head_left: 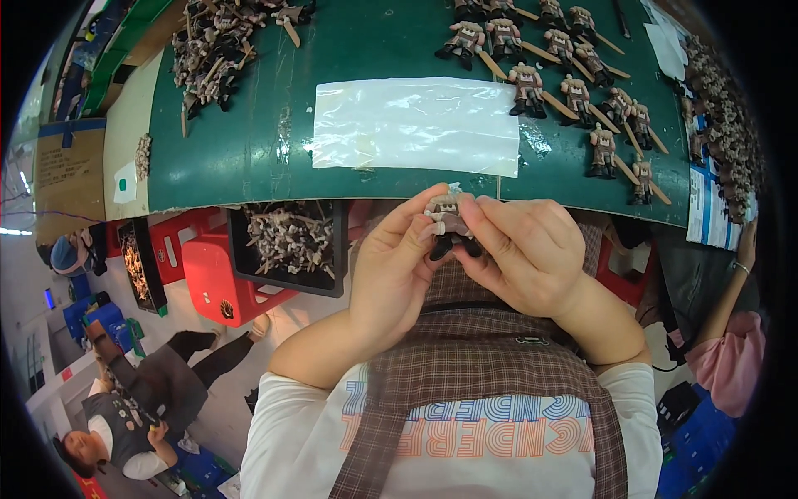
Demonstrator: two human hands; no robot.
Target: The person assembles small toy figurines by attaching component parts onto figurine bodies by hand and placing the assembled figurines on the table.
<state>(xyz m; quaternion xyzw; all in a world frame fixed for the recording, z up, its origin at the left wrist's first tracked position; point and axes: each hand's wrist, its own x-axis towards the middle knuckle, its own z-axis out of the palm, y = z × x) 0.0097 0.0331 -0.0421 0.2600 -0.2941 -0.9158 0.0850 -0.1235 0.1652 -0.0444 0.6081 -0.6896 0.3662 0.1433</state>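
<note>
Head view. Left hand point(391, 270) and right hand point(532, 254) both grasp 1 small figurine point(450, 221), thumbs and fingertips pinching it from either side. It is upright in front of the apron point(490, 366), just off the near edge of the green table point(249, 150). No stick shows on it.

Beyond: white sheet point(416, 125), bare. To its right, similar figures point(525, 83) lie spaced out with wooden sticks point(559, 106). To its left, a jumbled heap point(218, 54); below that, a black tray point(340, 249) of loose pieces point(287, 237).

Progress, my judgement: this piece mid-handling; spaced group perhaps done, heap and tray perhaps left. Cannot tell which way work runs.
</note>
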